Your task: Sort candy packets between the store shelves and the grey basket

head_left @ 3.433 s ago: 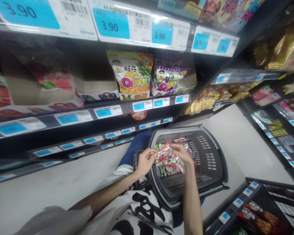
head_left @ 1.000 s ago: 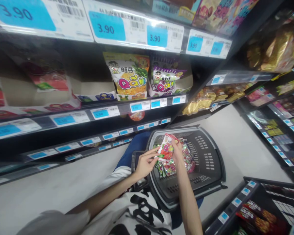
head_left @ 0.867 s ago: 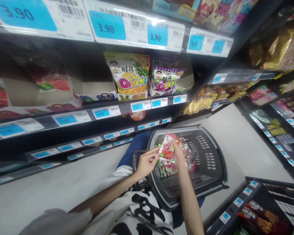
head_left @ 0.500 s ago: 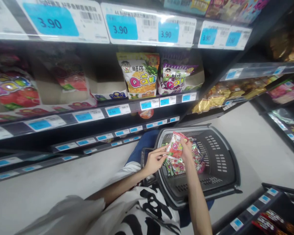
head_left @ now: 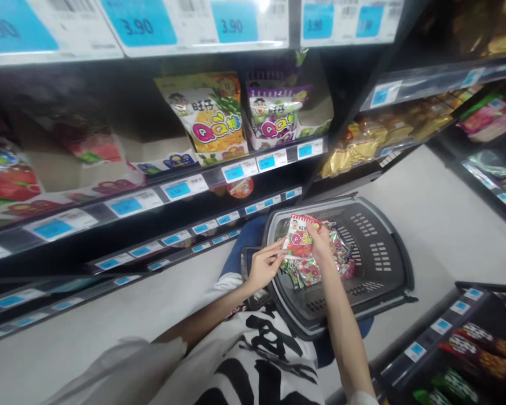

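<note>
A red and white bag of gummy candy (head_left: 298, 239) is held over the basket between both hands. My right hand (head_left: 320, 244) grips its right side, with the thumb across the front. My left hand (head_left: 265, 265) pinches its lower left corner with the fingertips. Below the bag is a dark grey shopping basket (head_left: 385, 216), resting at my lap. Several shiny candy packets (head_left: 310, 273) with green, white and pink print lie in the basket's left part, partly covered by the bag and my right hand.
On the shelf ahead stand a yellow candy bag (head_left: 215, 121) and a purple candy bag (head_left: 274, 115). Price labels (head_left: 183, 187) line the shelf edges. Gold-wrapped packs (head_left: 352, 152) sit farther right. Another shelf unit with dark snack packs (head_left: 480, 354) stands at the lower right.
My view has shifted, so the shelf bags appear farther left and lower labels sit higher. The red bag stays in both hands and now faces me more squarely.
</note>
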A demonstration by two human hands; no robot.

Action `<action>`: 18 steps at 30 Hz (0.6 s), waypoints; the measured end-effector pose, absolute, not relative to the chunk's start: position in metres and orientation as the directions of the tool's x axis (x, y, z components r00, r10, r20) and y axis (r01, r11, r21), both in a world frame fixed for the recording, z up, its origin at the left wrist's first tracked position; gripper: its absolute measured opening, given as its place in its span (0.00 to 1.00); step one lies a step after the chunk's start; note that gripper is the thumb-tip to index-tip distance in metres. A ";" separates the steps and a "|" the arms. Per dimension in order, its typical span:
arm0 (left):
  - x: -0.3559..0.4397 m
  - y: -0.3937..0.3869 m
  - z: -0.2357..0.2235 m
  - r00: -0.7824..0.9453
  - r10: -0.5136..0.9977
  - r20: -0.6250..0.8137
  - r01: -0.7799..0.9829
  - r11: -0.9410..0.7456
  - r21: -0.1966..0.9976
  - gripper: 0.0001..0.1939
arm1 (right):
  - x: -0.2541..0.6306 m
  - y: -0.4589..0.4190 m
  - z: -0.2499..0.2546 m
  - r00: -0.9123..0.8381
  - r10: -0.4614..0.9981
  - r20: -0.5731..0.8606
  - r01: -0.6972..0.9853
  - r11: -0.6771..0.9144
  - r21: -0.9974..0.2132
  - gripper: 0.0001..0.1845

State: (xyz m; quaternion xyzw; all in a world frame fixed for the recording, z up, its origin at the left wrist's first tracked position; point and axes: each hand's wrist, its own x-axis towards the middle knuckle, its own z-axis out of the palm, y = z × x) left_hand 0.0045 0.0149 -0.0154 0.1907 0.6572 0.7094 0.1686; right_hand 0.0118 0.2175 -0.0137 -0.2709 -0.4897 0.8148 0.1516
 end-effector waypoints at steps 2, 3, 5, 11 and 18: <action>0.004 0.015 -0.016 -0.876 0.480 0.044 0.012 -0.069 0.998 0.09 | 0.011 0.217 -0.012 -0.811 0.512 -0.284 0.012 -0.471 -0.882 0.28; 0.004 0.015 -0.016 -0.878 0.476 0.042 0.014 -0.062 0.998 0.09 | 0.011 0.217 -0.012 -0.810 0.513 -0.284 0.011 -0.470 -0.883 0.28; 0.005 0.015 -0.016 -0.880 0.474 0.041 0.016 -0.055 0.998 0.10 | 0.010 0.217 -0.010 -0.807 0.516 -0.285 0.011 -0.470 -0.883 0.28; 0.004 0.016 -0.018 -0.883 0.468 0.033 -0.020 -0.108 0.994 0.14 | 0.010 0.216 -0.010 -0.805 0.523 -0.279 -0.013 -0.485 -0.874 0.26; 0.005 0.018 -0.021 -0.910 0.408 0.079 0.046 -0.088 0.995 0.13 | 0.006 0.208 -0.010 -0.794 0.526 -0.303 -0.005 -0.504 -0.864 0.28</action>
